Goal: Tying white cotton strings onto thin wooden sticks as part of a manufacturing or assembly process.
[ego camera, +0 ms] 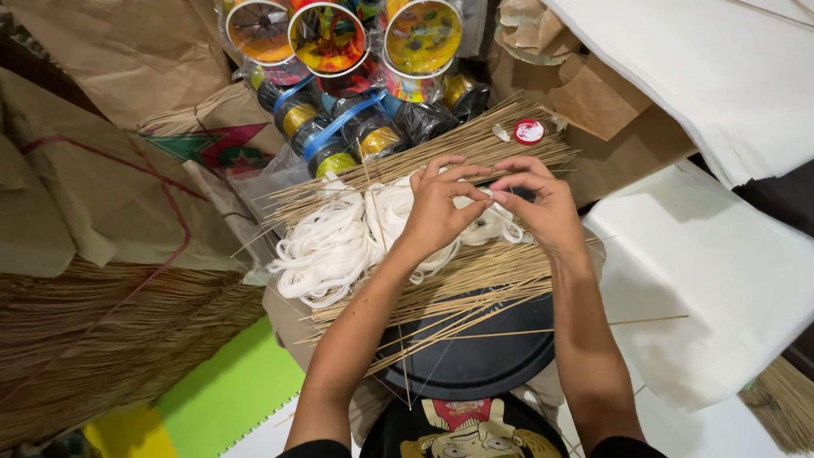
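While both hands meet above the lap, the scene reads so, largest first:
White paper sheets (704,280): stacked to the right.
Brown paper (93,195): spread at left.
Black round tray (483,356): on the lap, under the sticks.
Thin bamboo sticks (475,280): bundles across the tray and behind the hands.
White string (331,246): a loose heap, left of the hands.
Left hand (437,212): fingertips pressed together, pinching something too small to tell.
Right hand (547,208): fingertips likewise pinched, touching the left's.
Red cap (528,131): on the sticks beyond.
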